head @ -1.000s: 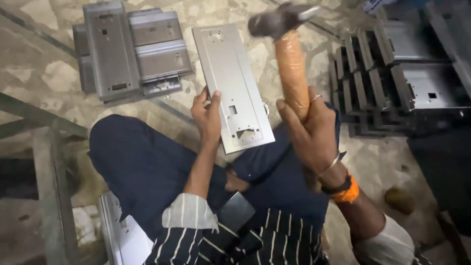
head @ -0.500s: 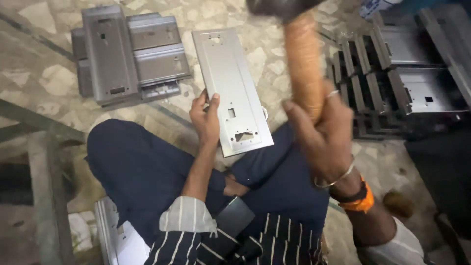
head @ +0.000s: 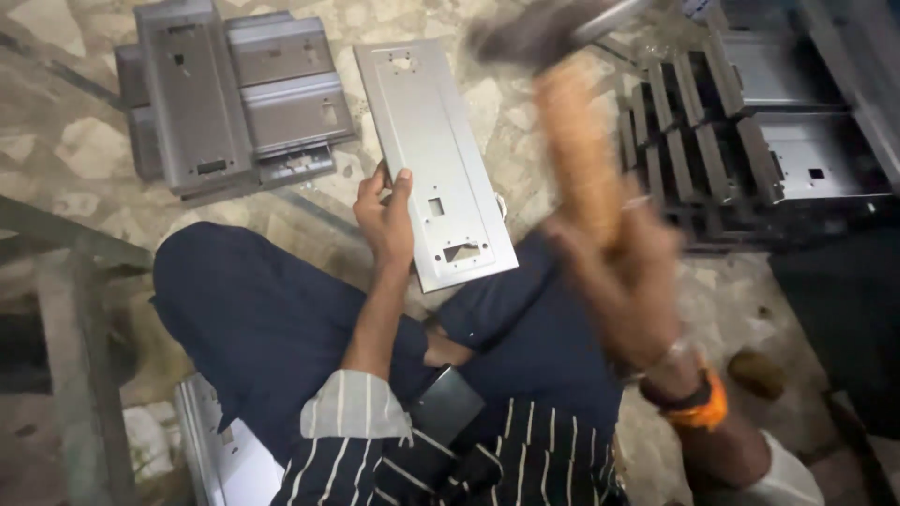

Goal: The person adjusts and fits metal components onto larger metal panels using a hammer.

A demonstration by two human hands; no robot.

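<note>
Right hand (head: pixel 623 281) grip wrapped round hammer (head: pixel 572 122) (blurred), swung lower than before, left hand (head: pixel 386 220) pinching metal plate (head: pixel 433 159) edge

The left hand (head: pixel 386 217) is extended toward twelve o'clock, fingers curled and thumb pressed flat, forearm bare below a rolled striped sleeve. The right hand (head: pixel 626 281), blurred, is clenched in a fist and raised toward one o'clock; bands are worn at its wrist.

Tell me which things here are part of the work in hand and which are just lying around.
In hand:
- flat metal plate, steadied by the left hand
- wooden-handled hammer, gripped by the right hand, blurred

Lying about:
- stack of grey metal housings on the floor
- row of metal boxes
- metal sheet by the knee
</note>
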